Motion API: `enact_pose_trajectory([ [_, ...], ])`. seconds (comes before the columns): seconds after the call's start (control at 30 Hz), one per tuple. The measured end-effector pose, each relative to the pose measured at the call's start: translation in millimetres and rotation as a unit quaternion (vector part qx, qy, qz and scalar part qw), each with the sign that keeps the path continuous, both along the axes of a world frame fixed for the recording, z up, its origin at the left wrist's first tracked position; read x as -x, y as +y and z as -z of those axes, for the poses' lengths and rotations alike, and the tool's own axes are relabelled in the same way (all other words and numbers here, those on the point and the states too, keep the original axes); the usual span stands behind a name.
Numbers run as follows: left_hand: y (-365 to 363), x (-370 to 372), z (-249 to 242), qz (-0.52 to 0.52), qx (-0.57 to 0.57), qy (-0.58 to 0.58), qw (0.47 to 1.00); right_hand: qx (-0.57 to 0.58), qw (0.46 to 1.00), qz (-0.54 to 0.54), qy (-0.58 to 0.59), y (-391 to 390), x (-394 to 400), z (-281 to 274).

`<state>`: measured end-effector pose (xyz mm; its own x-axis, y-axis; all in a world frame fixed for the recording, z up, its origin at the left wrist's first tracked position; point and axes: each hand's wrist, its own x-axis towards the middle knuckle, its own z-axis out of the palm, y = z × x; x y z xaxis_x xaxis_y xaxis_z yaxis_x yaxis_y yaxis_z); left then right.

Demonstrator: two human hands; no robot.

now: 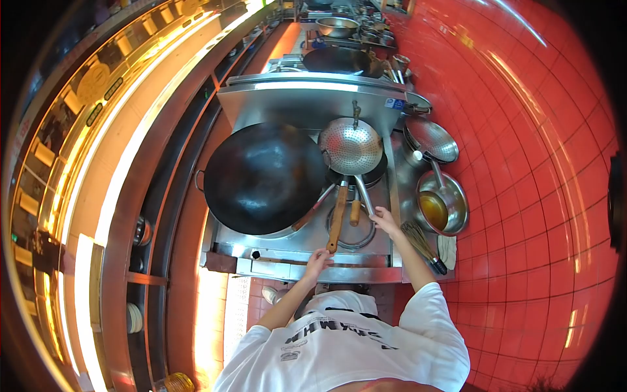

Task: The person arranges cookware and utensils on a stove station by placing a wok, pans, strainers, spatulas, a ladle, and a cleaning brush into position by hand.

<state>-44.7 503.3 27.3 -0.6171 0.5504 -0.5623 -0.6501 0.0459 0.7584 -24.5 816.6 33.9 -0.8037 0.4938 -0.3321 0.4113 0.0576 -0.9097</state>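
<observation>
My left hand (319, 263) is at the near end of a long wooden handle (337, 219), its fingers curled against the tip. What the far end of this handle belongs to is hidden under a perforated metal strainer (353, 147). With the fingertips of my right hand (386, 221) I grip the lower end of the strainer's metal handle (363, 194). The strainer lies over a dark round pan (377, 171), which it mostly covers. Between both handles is a shorter wooden handle (354, 213). A large black wok (264, 179) sits to the left on the stove.
On the right are a bowl of amber liquid (433, 208), another strainer (432, 140), a bamboo brush (421, 245) and a folded cloth (447, 253). A steel splashback (287, 104) rises behind the wok. Red tiled wall (522, 196) bounds the right; shelving (153, 196) runs along the left.
</observation>
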Motion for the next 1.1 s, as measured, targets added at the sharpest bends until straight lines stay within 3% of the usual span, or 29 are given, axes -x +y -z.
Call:
enact_pose_trajectory([
  [0.03,-7.2,-1.6,2.1,0.009,0.001,0.001,1.000,0.001,1.000,0.009,0.001,8.2,-7.9,-1.2],
  [0.1,-27.5,-3.2,4.2,0.002,-0.023,-0.007,1.000,0.006,0.986,0.129,0.104,27.5,-16.6,-10.9],
  [0.17,-54.8,-1.5,3.8,-0.009,-0.019,-0.024,0.999,0.089,0.951,0.252,0.152,37.5,-20.4,-52.0],
  [0.23,-83.3,-2.1,-5.0,-0.049,0.008,-0.042,0.998,0.187,0.925,0.269,0.190,56.7,-21.1,-93.7],
  [0.3,-107.2,-5.5,-15.4,-0.060,0.020,-0.047,0.997,0.276,0.900,0.235,0.241,75.4,-13.6,-123.6],
  [0.37,-123.0,-11.0,-21.8,-0.138,0.020,-0.078,0.987,0.341,0.878,0.219,0.254,93.3,4.8,-140.9],
  [0.43,-129.2,-16.4,-20.9,-0.154,0.022,-0.100,0.983,0.362,0.870,0.242,0.232,97.0,28.4,-159.4],
  [0.63,-120.9,-29.3,-19.5,-0.200,-0.054,-0.140,0.968,0.524,0.779,0.247,0.238,170.3,91.4,-140.7],
  [0.7,-122.0,-32.0,-20.3,-0.238,-0.067,-0.151,0.957,0.533,0.746,0.304,0.260,174.5,102.4,-142.4],
  [0.8,-130.3,-39.6,-13.0,-0.270,-0.121,-0.158,0.942,0.543,0.750,0.260,0.274,214.7,103.2,-117.0],
  [0.83,-134.9,-44.1,-11.6,-0.276,-0.123,-0.162,0.939,0.562,0.740,0.257,0.267,213.4,100.7,-121.4],
  [0.97,-153.2,-49.0,-11.9,-0.298,-0.110,-0.174,0.932,0.548,0.780,0.257,0.157,217.6,84.2,-164.2],
  [1.1,-163.3,-51.2,2.3,-0.361,-0.120,-0.161,0.911,0.620,0.740,0.221,0.136,227.6,44.9,-194.4],
])
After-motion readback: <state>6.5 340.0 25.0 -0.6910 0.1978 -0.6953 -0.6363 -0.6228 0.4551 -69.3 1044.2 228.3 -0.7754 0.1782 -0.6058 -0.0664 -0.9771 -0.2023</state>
